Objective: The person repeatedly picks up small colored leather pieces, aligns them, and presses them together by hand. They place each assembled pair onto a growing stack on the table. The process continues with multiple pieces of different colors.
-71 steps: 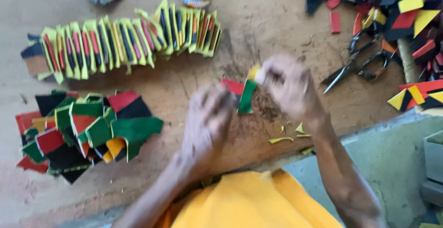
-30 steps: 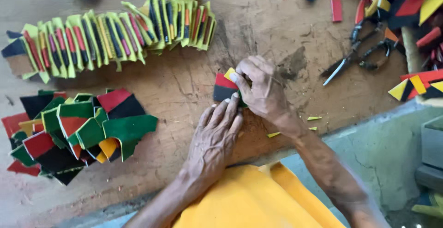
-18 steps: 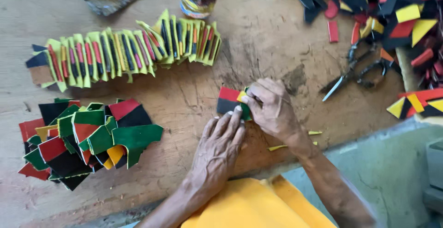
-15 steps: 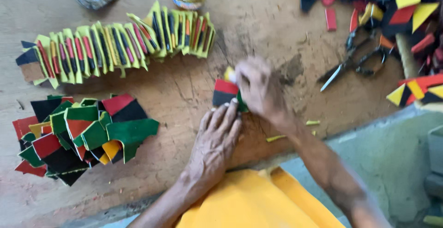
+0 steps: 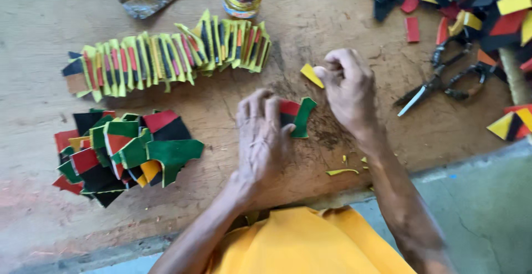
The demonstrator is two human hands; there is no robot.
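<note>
Near table edge, left hand (image 5: 263,135) pressing patch (image 5: 296,116), right hand (image 5: 346,88) pinching yellow piece (image 5: 311,75)

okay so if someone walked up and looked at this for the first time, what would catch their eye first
Probably the two hands at the centre: the left hand presses a red, black and green patch onto the wooden table, and the right hand pinches a small yellow piece just above it. Next, the long fanned row of yellow-edged pieces across the top left, and the loose pile of patches below it.
</note>
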